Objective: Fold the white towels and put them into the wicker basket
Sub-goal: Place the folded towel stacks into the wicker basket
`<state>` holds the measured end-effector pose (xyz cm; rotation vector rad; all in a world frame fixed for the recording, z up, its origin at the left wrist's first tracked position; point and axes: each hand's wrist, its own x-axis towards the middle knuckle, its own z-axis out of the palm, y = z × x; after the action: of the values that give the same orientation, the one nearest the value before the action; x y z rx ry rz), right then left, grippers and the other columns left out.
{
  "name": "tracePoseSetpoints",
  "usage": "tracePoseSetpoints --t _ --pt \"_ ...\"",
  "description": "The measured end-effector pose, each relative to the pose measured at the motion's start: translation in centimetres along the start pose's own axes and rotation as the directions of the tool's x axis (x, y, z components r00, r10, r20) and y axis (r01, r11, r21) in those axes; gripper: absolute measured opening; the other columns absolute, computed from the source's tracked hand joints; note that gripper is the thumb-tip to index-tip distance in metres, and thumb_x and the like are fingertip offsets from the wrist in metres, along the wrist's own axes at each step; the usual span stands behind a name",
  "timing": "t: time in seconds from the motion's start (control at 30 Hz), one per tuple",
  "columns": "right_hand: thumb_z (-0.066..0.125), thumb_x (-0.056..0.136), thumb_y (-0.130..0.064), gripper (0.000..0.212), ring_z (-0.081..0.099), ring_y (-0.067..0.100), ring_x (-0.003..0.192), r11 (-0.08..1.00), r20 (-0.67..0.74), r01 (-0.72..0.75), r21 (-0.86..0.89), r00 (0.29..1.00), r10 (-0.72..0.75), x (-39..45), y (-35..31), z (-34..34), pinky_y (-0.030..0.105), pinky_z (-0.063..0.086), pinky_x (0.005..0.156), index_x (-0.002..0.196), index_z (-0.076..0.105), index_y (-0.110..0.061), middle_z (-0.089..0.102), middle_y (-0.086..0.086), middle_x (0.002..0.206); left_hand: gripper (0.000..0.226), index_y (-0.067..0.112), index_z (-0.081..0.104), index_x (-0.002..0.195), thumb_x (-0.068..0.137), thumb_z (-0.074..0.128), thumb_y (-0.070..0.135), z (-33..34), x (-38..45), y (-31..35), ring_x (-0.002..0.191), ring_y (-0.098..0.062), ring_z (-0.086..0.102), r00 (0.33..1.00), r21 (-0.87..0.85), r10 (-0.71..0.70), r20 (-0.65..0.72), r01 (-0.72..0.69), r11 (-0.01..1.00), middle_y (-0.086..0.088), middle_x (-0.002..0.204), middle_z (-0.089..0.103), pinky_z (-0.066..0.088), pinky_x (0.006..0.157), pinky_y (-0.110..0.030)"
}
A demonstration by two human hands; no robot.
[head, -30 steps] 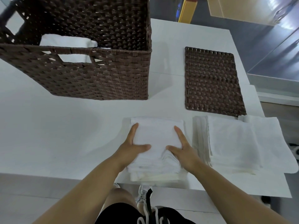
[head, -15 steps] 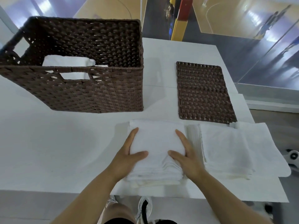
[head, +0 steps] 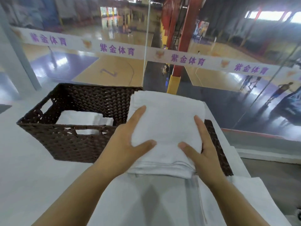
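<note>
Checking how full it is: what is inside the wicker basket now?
White folded towels lie on the wicker basket floor. Its right part is hidden behind the held towel stack.

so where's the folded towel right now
In the head view the folded towel is held up between both hands, just right of the wicker basket.

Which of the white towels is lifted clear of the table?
The folded towel gripped between left hand and right hand; others lie in the basket or on the table.

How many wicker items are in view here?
2. The basket stands on the table at left, with folded towels inside. The flat wicker mat lies at right, mostly hidden behind the towel stack held by both hands.
</note>
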<state>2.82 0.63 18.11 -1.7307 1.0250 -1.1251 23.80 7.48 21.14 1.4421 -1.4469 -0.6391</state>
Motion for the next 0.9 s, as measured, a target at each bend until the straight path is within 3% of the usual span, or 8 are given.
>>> tracePoseSetpoints --t 0.13,0.23,0.37,0.5,0.63,0.73,0.8,0.9 --pt "0.072 0.081 -0.017 0.078 0.036 -0.032 0.106 0.996 0.071 0.055 -0.070 0.996 -0.050 4.2 -3.3 2.9 -0.007 0.032 0.081 0.131 0.028 -0.057 0.033 -0.062 0.110 0.082 0.061 0.016 0.130 0.079 0.072 0.029 -4.1 3.0 -0.5 0.091 0.040 0.032 0.997 0.080 0.030 -0.071 -0.024 0.997 0.051 0.106 0.029 0.025 0.073 0.012" --pt "0.073 0.081 -0.023 0.079 0.043 -0.028 0.099 0.990 0.117 0.063 -0.128 0.992 -0.048 7.5 -5.3 6.2 -0.005 0.034 0.078 0.131 0.024 -0.060 0.041 -0.046 0.112 0.084 0.059 0.018 0.133 0.079 0.073 0.027 -7.6 5.4 -1.4 0.090 0.038 0.034 0.993 0.126 -0.004 -0.116 0.018 0.992 0.052 0.107 0.026 0.028 0.072 0.011" --pt "0.065 0.083 -0.037 0.084 0.049 0.006 0.085 0.949 0.189 -0.003 -0.315 0.980 0.066 11.8 -7.7 11.4 0.021 0.040 0.072 0.132 0.006 -0.070 0.045 -0.001 0.120 0.083 0.052 0.022 0.138 0.079 0.072 0.022 -11.5 8.7 -3.3 0.094 0.004 0.052 0.986 0.184 -0.074 -0.149 0.101 0.978 0.027 0.117 0.046 0.039 0.076 -0.008" --pt "0.054 0.089 -0.039 0.082 0.050 0.013 0.074 0.862 0.250 -0.051 -0.505 0.947 0.202 15.5 -7.9 16.4 0.024 0.036 0.063 0.139 -0.007 -0.061 0.035 0.008 0.121 0.076 0.048 0.024 0.136 0.080 0.069 0.023 -13.7 12.2 -6.6 0.075 -0.013 0.063 0.977 0.301 -0.182 -0.114 0.208 0.931 -0.001 0.106 0.061 0.055 0.068 -0.030" --pt "0.049 0.093 -0.037 0.081 0.045 0.016 0.076 0.775 0.267 -0.117 -0.621 0.898 0.349 18.6 -5.9 20.3 0.027 0.038 0.070 0.145 -0.011 -0.050 0.031 0.017 0.133 0.074 0.040 0.021 0.137 0.082 0.066 0.019 -14.4 14.9 -10.6 0.049 -0.009 0.055 0.947 0.326 -0.319 -0.030 0.311 0.893 -0.004 0.076 0.063 0.042 0.039 -0.017" --pt "0.048 0.093 -0.029 0.083 0.056 0.023 0.085 0.711 0.251 -0.177 -0.680 0.855 0.453 20.7 -3.4 22.1 0.031 0.051 0.074 0.146 -0.013 -0.046 0.036 0.020 0.128 0.077 0.038 0.020 0.138 0.080 0.065 0.015 -13.8 16.9 -14.1 0.061 -0.016 0.062 0.916 0.277 -0.399 0.044 0.372 0.886 -0.006 0.080 0.064 0.049 0.048 -0.024" --pt "0.048 0.090 -0.022 0.085 0.058 0.025 0.087 0.665 0.234 -0.196 -0.720 0.834 0.499 21.8 -1.1 22.8 0.029 0.050 0.065 0.147 -0.011 -0.044 0.044 0.021 0.121 0.079 0.036 0.017 0.138 0.080 0.065 0.013 -12.8 18.0 -16.4 0.070 -0.019 0.065 0.891 0.234 -0.441 0.110 0.408 0.883 -0.006 0.083 0.064 0.053 0.058 -0.028" --pt "0.047 0.086 -0.015 0.087 0.060 0.027 0.087 0.599 0.211 -0.238 -0.765 0.786 0.582 23.0 2.1 23.4 0.026 0.043 0.051 0.147 -0.010 -0.043 0.049 0.024 0.117 0.079 0.032 0.016 0.141 0.082 0.065 0.012 -11.0 19.2 -19.8 0.065 -0.010 0.057 0.834 0.179 -0.516 0.197 0.486 0.855 -0.003 0.083 0.059 0.044 0.048 -0.016"
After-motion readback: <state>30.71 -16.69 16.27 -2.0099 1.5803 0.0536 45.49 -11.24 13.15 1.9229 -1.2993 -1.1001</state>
